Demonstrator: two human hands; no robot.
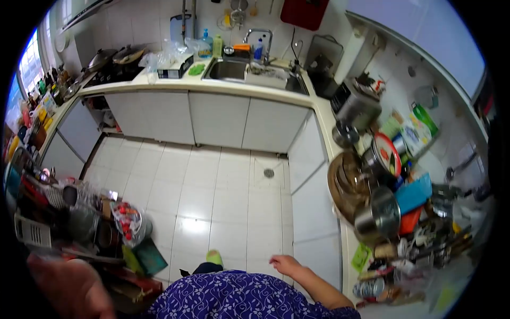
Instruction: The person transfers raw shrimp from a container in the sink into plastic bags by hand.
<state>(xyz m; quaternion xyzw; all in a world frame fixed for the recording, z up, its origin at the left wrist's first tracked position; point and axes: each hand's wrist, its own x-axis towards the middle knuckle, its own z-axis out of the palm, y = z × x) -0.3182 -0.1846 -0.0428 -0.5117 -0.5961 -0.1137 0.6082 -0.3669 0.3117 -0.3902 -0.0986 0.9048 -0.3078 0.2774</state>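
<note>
1 left hand: grip unclear, near white rack | 1 right hand: half-open, empty, near cabinet

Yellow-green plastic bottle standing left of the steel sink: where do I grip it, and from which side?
Probably best round the middle of the bottle, coming from the front. It stands upright and slim, its front faces the room, the blue pump bottle crowds its left and the tiled wall is behind.

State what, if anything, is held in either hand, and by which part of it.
The right hand holds nothing visible; the left hand is too blurred to tell.
</note>
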